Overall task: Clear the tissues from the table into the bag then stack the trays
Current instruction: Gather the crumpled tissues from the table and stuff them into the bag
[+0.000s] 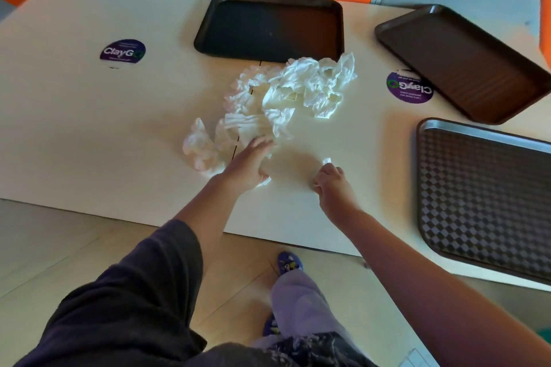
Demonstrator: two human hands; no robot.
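At the near edge of the table [89,134], I see both hands reaching over the pale top. My left hand [249,165] is stretched forward with fingers fairly straight, fingertips touching the near end of the tissue pile [277,104]; a bit of white tissue shows under its palm, but I cannot tell whether it is gripped. My right hand [329,177] is curled, pinching a small scrap of tissue [327,161] that pokes out above the knuckles.

The tissue pile lies near the table's middle, just beyond the left hand. Its long axis runs diagonally, from near left to far right. The tissues are white, crumpled and loosely tangled; the far right end is brighter and more sharply creased, and the near left clump has a faint pink tinge.

To the right, at the table's near right corner, a checker-patterned tray [489,202] lies flat, partly cut off by the frame. Further back on the right, a dark brown tray [465,62] sits angled, overlapping a round purple sticker [410,88]. At the far side, a black tray [271,27] lies just beyond the pile's far end. A second purple sticker [122,51] sits far left, well apart from the tissues.
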